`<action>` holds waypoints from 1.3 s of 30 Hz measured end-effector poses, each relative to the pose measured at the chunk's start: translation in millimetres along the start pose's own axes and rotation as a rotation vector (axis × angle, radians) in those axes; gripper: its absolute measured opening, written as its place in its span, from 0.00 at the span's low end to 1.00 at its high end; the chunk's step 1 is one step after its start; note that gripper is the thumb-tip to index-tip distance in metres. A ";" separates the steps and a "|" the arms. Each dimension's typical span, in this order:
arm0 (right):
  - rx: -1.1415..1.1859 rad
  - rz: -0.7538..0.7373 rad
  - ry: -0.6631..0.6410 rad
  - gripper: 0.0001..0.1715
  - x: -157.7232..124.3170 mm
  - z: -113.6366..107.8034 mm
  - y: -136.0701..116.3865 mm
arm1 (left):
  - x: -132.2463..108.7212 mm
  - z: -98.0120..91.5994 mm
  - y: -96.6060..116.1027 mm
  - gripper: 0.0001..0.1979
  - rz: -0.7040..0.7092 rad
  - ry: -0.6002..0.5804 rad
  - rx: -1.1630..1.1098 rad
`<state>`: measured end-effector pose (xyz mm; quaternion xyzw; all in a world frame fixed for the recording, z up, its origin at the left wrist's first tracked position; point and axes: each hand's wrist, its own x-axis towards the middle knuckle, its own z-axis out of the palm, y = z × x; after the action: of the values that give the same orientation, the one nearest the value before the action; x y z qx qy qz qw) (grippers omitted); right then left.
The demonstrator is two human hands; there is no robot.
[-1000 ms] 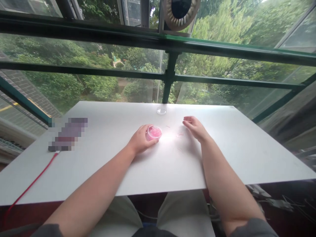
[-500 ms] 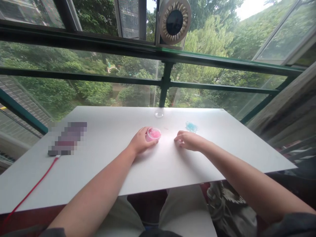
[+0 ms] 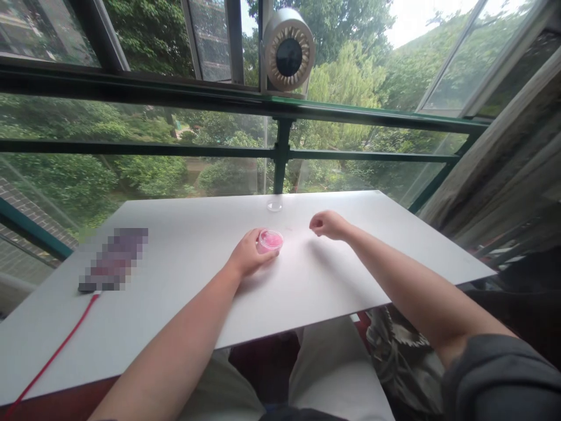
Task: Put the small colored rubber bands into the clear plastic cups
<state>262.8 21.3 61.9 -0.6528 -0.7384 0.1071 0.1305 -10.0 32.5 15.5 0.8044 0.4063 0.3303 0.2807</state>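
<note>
My left hand (image 3: 248, 252) is wrapped round a small clear plastic cup (image 3: 270, 241) with pink contents, which stands on the white table (image 3: 184, 257). To the right, my right hand (image 3: 329, 225) hovers over the table with its fingers curled together. Whether anything is between those fingertips is too small to make out. The tangled light-blue heap is out of sight now, apparently behind my right hand. Between the hands and farther back lies a faint thin pink strand (image 3: 288, 228).
A clear round lid (image 3: 274, 206) lies near the far edge. At the left, a blurred-out phone-like object (image 3: 114, 257) is joined to a red cable (image 3: 61, 345). A round fan-like device (image 3: 289, 55) is at the window, above the green railing (image 3: 197, 149).
My right hand has risen and moved farther back, now covering the place of the light-blue heap. The left hand keeps hold of the cup. The whole view has shifted slightly.
</note>
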 end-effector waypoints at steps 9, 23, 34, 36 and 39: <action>0.475 -0.305 0.051 0.09 17.7 -8.4 -81.8 | -1.4 -0.6 3.2 0.28 -0.010 -0.020 0.011; -0.102 -0.056 0.071 0.12 46.6 -0.1 -51.4 | 0.6 1.8 -1.1 0.30 -0.041 0.026 -0.054; -0.097 -0.013 0.107 0.10 47.0 49.3 -41.5 | 0.8 4.4 -3.1 0.31 -0.033 0.025 -0.045; -0.062 -0.021 0.119 0.11 44.1 44.0 -51.3 | 0.2 4.3 -2.3 0.31 -0.035 0.028 -0.039; 0.023 -0.071 0.133 0.15 31.8 34.9 -72.8 | -0.9 3.8 0.4 0.30 -0.032 0.023 -0.036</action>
<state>179.4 44.2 54.6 -0.6304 -0.7495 0.0674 0.1903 -7.4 30.9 13.1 0.7888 0.4161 0.3425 0.2956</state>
